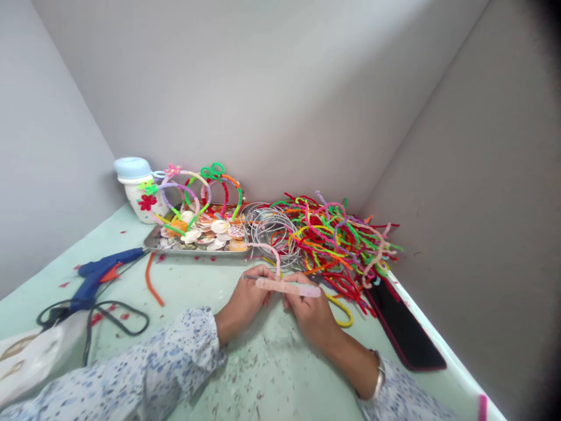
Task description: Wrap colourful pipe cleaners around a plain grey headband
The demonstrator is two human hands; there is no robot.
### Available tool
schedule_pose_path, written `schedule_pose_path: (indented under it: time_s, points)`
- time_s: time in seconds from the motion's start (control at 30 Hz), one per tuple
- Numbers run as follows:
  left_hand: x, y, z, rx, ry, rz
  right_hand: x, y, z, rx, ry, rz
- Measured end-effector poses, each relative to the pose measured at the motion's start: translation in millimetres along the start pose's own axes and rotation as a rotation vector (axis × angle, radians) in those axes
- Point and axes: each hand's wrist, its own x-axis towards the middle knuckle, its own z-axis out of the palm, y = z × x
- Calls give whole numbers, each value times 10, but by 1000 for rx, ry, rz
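Observation:
My left hand (252,295) and my right hand (310,313) meet at the middle of the table, fingers closed around a headband (287,287) wrapped in fuzzy peach and pale lilac pipe cleaner. A thin grey bare end sticks out past my left hand. From between the hands, a loose pink pipe cleaner (277,256) rises and bends off to the left. My fingertips are partly hidden behind the band. Just beyond them lie a coil of bare metal hoops (274,231) and a heap of coloured pipe cleaners (333,234).
A metal tray (205,254) of shell-like discs carries finished colourful headbands (225,196). Left of it stand a white bottle (135,175) with a blue lid and a blue glue gun (94,275) with a looping cord. A black phone (407,330) lies along the right edge.

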Motion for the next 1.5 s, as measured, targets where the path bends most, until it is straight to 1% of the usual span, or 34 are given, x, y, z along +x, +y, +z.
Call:
schedule_pose_path:
  time_s: [0.1, 0.2, 0.4, 0.57, 0.73, 0.9, 1.03, 1.13, 1.27, 1.5]
  points:
    - [-49, 76, 25, -17, -33, 25, 24, 47, 15, 73, 4, 60]
    - [-59, 84, 34, -33, -47, 32, 42, 67, 23, 97, 15, 71]
    - [-4, 15, 15, -15, -39, 25, 32, -2, 1, 53, 3, 42]
    - [18, -27, 2, -7, -10, -11, 6, -47, -11, -23, 12, -11]
    - [0, 36, 14, 13, 6, 9, 10, -23, -7, -88, 25, -35]
    - [-31, 125, 38, 60, 3, 39, 26, 5, -2, 6, -9, 26]
    - [-50, 140, 45, 47, 5, 42, 28, 13, -6, 41, -19, 36]
    - [-49, 123, 39, 49, -2, 49, 24, 7, -3, 13, 4, 28]
    - [-23, 43, 22, 28, -10, 35, 14, -21, -4, -45, 35, -25]
    - [19, -76, -8, 25, 1, 17, 11, -55, -14, -135, 36, -50]
